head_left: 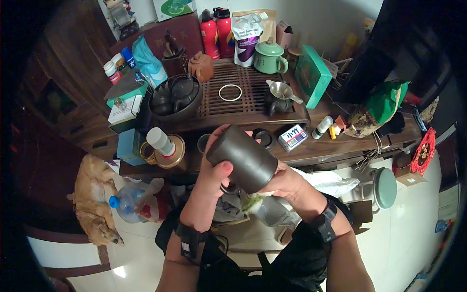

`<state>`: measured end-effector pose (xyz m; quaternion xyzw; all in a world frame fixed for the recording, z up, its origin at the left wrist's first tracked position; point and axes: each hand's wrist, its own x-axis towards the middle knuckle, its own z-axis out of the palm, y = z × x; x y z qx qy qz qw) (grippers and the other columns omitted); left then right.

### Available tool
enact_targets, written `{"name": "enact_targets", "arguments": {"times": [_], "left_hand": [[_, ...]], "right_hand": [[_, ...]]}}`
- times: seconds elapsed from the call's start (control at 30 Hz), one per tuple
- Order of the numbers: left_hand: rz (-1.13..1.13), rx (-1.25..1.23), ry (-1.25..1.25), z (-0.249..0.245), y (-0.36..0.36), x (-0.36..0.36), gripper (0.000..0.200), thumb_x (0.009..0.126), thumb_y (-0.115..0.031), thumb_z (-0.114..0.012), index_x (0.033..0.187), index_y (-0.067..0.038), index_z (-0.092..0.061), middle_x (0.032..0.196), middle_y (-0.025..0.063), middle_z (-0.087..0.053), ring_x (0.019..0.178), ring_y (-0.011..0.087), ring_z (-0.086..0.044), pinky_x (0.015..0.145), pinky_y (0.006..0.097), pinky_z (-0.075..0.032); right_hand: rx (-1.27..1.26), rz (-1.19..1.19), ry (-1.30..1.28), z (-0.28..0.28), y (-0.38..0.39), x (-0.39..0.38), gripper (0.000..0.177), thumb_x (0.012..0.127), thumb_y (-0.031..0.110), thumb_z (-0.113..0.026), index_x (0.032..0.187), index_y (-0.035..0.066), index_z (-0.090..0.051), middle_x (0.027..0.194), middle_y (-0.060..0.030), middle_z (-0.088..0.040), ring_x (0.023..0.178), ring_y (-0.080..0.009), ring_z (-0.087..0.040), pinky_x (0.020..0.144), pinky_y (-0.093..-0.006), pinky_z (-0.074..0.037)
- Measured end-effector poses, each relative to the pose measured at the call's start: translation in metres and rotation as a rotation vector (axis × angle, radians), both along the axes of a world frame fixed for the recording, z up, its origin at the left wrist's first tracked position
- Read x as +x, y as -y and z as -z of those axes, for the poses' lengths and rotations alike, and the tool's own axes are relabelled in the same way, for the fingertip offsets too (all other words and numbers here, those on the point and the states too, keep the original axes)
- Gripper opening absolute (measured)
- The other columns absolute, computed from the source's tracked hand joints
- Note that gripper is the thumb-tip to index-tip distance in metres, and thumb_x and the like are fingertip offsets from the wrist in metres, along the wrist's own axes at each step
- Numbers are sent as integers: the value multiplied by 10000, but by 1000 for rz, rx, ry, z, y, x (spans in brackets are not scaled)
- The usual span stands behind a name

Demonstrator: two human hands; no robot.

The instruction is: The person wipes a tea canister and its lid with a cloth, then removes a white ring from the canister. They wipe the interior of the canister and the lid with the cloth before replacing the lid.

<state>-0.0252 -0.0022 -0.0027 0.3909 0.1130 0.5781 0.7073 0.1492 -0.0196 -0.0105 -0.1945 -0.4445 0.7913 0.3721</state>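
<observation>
A dark brown cylindrical mug [243, 158] is held tilted in front of the wooden table's front edge, its handle at the lower left. My left hand [216, 165] wraps round its left side, with the thumb across the surface. On the lower right side, my right hand [287, 182] grips the mug near its end. Something green and white [253, 202] shows just below the mug; I cannot make out what it is. Behind the hands, a small dark round dish [264, 139] and a blue-and-white box [293, 137] rest on the table.
A slatted tea tray [219, 109] bears a white ring [230, 92], a green lidded pot [270, 57] and a metal strainer [281, 90]. A bowl of dark cups [158, 114] stands left. A dog [95, 199] lies on the floor beside a large bottle [129, 207]. A green stool [385, 189] is right.
</observation>
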Motion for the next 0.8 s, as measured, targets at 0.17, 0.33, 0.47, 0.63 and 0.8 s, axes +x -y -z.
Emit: {"name": "enact_targets", "arguments": {"times": [0.17, 0.33, 0.47, 0.63, 0.8], "left_hand": [[-159, -75, -90, 10, -3, 3, 883, 716, -383, -805, 1373, -54, -316, 1246, 133, -528, 1106, 229, -561, 997, 363, -422], [-352, -103, -294, 8, -9, -1, 794, 797, -358, -751, 1392, -63, -318, 1238, 80, -517, 1147, 191, -510, 980, 338, -416], [-131, -324, 3, -7, 3, 9, 649, 804, -308, -747, 1306, -58, -420, 1148, 72, -564, 1057, 182, -558, 933, 352, -454], [-135, -301, -95, 0, 3, 8, 587, 794, -347, -741, 1234, -57, -482, 1129, 84, -578, 1015, 202, -588, 873, 370, -502], [-42, -219, -44, 17, 1, 2, 705, 837, -540, -610, 1295, -30, -446, 1251, 141, -549, 1195, 328, -518, 1013, 462, -427]], "right_hand": [[-186, -4, -178, 6, -13, 2, 679, 611, -108, -576, 1278, -7, -500, 1172, -84, -598, 1066, -193, -590, 894, -331, -471], [1117, 428, 769, -35, -18, -7, 572, 687, -66, -569, 1249, 8, -488, 1185, -179, -559, 1114, -331, -555, 942, -392, -441], [962, 285, 871, -28, -15, -22, 582, 634, -23, -619, 1202, 27, -504, 1252, -206, -499, 1165, -408, -474, 949, -438, -417], [993, 245, 669, -7, -6, -23, 587, 698, -22, -616, 1265, 30, -474, 1293, -171, -496, 1221, -327, -469, 982, -401, -405], [-199, 64, 13, 0, 1, -11, 735, 604, -128, -552, 1320, 4, -456, 1188, -148, -593, 1089, -265, -584, 933, -353, -449]]}}
